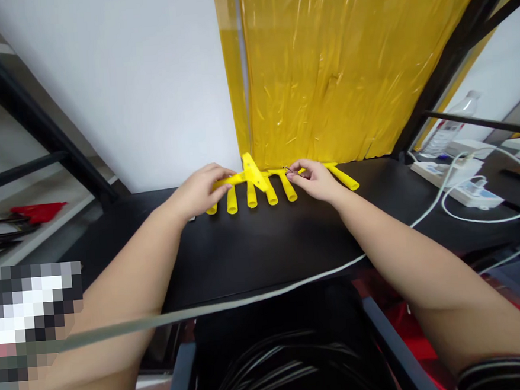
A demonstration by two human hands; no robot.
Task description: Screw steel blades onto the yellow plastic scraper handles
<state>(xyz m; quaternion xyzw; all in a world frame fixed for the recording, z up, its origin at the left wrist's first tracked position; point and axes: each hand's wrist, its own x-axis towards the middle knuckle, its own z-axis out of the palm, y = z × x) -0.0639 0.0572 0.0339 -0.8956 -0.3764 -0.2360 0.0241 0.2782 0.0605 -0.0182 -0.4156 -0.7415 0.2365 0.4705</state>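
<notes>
My left hand (208, 189) is closed around the tube-like handle of a yellow T-shaped plastic tool (254, 173). The tool's flat crosspiece points right, tilted up over the desk, with small dark spots on it. Below and behind it lies a row of several similar yellow tools (272, 193), their hollow handle ends facing me. To the right, my right hand (315, 179) has thumb and fingers pinched together. A small, thin dark thing (289, 170) shows at those fingertips, too small to name. One more yellow handle (344, 177) lies just right of this hand.
The tools lie on a black desk (264, 248), against a white panel (145, 78) and yellow plastic sheeting (322, 66). A white cable (293, 286) crosses the front. On the right are a power strip (464, 186) and a plastic bottle (451, 125).
</notes>
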